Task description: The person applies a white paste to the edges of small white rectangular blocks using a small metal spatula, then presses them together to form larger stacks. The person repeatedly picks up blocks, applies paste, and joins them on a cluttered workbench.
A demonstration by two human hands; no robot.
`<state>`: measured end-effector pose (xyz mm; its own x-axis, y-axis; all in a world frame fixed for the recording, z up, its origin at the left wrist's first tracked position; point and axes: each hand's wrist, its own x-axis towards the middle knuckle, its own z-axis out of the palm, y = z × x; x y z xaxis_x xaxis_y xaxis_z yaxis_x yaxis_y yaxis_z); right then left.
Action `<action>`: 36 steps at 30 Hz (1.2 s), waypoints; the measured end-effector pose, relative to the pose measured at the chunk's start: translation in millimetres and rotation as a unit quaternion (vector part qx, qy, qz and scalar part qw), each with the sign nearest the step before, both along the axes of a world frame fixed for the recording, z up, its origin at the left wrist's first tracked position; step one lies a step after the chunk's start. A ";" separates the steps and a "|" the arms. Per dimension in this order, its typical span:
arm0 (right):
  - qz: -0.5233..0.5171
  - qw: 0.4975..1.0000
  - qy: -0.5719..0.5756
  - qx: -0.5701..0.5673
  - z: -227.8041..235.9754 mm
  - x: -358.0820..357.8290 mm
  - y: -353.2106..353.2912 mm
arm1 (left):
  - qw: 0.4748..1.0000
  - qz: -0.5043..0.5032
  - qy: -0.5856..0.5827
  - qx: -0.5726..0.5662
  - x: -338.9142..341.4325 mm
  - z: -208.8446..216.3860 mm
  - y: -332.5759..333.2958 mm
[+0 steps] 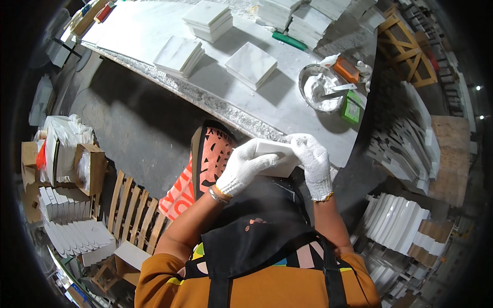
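Both my hands wear white knit gloves and hold one white marble tile tilted up in front of my apron, close to the table's near edge. My left hand grips its left side, thumb across the face. On the upper right corner, my right hand has its fingers closed. Beyond them on the table stand neat stacks of similar tiles: a low stack nearest, another stack to its left and a taller stack behind.
At the table's right sit a metal bowl of white paste with a spatula in it, a green box and an orange block. A green bar lies by more tiles. Wooden pallet slats and cartons stand at left.
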<state>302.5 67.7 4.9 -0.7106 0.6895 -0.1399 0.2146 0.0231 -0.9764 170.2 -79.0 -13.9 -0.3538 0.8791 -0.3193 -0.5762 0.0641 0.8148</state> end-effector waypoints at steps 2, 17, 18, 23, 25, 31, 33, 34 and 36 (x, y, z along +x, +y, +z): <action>-0.033 0.997 0.008 -0.065 8.4 0.3 1.1 | 1.000 0.007 0.001 -0.019 -0.4 2.1 -0.8; -0.095 0.976 0.023 -0.197 4.9 18.1 8.0 | 0.983 0.071 -0.165 0.028 -3.1 -15.0 3.3; -0.092 0.978 0.026 -0.187 4.4 17.2 7.5 | 0.984 0.071 -0.160 0.021 -3.6 -13.1 3.5; -0.079 0.986 0.038 -0.141 -2.6 16.4 11.7 | 0.985 0.058 -0.163 0.026 -5.1 -12.4 5.6; -0.079 0.987 0.049 -0.128 -0.8 14.0 15.4 | 0.985 0.051 -0.161 0.025 -6.1 -13.9 6.7; -0.171 0.983 0.004 0.065 13.4 25.0 56.8 | 0.980 0.049 -0.192 0.006 -5.7 -24.8 13.5; -0.170 0.966 -0.013 0.195 7.8 31.0 76.8 | 0.979 0.051 -0.196 0.000 -6.5 -24.2 19.4; -0.164 0.960 -0.026 0.227 5.5 35.4 85.3 | 0.979 0.053 -0.197 -0.003 -6.7 -23.8 22.2; -0.152 0.942 -0.049 0.296 4.4 36.0 95.7 | 0.978 0.054 -0.199 -0.004 -7.1 -22.4 28.0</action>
<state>338.5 163.4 9.3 -0.4722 0.8368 0.2770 0.3879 0.4795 -0.7872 163.1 -50.9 -36.3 -0.2911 0.8405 -0.4569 -0.8519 -0.0104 0.5236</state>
